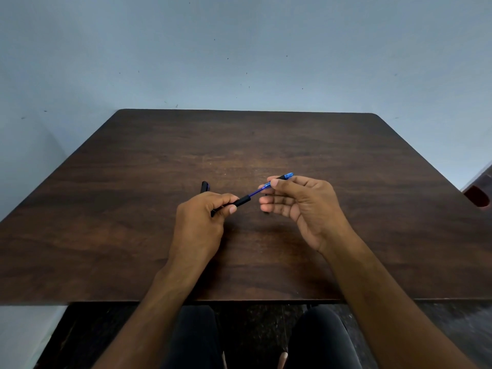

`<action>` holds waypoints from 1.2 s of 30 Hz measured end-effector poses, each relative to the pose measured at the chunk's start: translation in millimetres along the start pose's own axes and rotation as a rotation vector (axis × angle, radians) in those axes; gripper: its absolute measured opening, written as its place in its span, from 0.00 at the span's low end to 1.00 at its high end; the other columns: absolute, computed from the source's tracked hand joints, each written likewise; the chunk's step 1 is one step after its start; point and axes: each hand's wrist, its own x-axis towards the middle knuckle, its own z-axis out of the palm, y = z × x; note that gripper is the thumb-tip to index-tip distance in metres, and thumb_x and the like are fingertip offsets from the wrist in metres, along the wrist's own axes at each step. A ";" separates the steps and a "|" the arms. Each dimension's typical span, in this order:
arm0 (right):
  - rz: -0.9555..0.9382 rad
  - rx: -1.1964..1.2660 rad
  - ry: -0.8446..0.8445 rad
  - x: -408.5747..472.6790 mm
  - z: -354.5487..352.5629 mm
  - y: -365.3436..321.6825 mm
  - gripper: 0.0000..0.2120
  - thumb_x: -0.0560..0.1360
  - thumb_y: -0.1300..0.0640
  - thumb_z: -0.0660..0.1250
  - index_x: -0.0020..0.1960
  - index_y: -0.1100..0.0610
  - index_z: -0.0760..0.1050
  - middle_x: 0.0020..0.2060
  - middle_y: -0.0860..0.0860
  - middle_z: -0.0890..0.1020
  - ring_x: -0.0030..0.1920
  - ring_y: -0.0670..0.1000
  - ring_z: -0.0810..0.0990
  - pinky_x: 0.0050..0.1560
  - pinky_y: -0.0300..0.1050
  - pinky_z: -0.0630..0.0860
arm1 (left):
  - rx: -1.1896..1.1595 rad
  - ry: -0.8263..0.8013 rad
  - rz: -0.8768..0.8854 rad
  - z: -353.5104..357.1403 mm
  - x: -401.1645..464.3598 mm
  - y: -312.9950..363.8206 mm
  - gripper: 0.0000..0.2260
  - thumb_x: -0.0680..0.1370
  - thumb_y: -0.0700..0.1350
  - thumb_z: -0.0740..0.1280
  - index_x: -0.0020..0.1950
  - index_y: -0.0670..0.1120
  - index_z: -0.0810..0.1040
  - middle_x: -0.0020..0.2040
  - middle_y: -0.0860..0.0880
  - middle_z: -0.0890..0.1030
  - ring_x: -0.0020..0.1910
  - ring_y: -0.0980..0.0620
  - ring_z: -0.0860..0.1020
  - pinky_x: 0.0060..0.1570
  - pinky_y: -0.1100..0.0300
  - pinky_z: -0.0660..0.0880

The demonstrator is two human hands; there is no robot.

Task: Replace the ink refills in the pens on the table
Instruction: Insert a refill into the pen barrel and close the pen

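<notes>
— Blue, thin and see-through: that's the ink refill (255, 192) I'm looking at, stretched in the air between my two hands, a little above the middle of the table (133, 209).

— Where does it go at each end?

— Its lower end runs into the black pen barrel (241, 202), which my left hand (200, 225) has closed around, thumb and forefinger pinching it near the open mouth. Its upper end sits in my right hand (298, 206), where thumb and forefinger nip it; the other three fingers are loosely curled and hold nothing that I can see.

— And that bright bit past your right thumb?

— A blue piece with a short black section (286, 176) pokes out beyond the right fingertips, in line with the refill. Whether it's joined to the refill I cannot tell; the fingers cover that spot.

— Anything else on the wood?

— One dark, pen-like object (204, 186) just behind my left hand, mostly hidden by it. The brown tabletop reaches back to a pale blue-grey wall (239, 49), and something red (478, 195) shows at the right edge.
</notes>
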 end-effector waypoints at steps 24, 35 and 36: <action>0.031 -0.013 -0.080 1.6 -0.5 12.6 0.06 0.75 0.64 0.73 0.50 0.66 0.85 0.47 0.65 0.87 0.44 0.60 0.88 0.43 0.50 0.84 | -0.014 -0.013 0.010 0.2 -2.2 1.2 0.10 0.74 0.37 0.73 0.53 0.46 0.86 0.46 0.56 0.83 0.46 0.72 0.76 0.48 0.79 0.67; 0.040 -0.056 -0.099 4.3 0.9 19.8 0.08 0.74 0.62 0.75 0.52 0.64 0.86 0.44 0.60 0.88 0.42 0.56 0.86 0.43 0.46 0.82 | -0.006 -0.021 0.016 0.4 -2.8 2.4 0.10 0.75 0.38 0.73 0.54 0.47 0.86 0.47 0.56 0.84 0.47 0.71 0.77 0.48 0.79 0.66; 0.042 -0.055 -0.102 4.3 0.5 19.9 0.08 0.74 0.62 0.75 0.52 0.64 0.86 0.45 0.60 0.88 0.42 0.56 0.86 0.43 0.47 0.82 | -0.005 -0.021 0.015 0.3 -3.0 2.5 0.10 0.75 0.38 0.73 0.54 0.47 0.86 0.47 0.56 0.84 0.46 0.71 0.77 0.47 0.79 0.66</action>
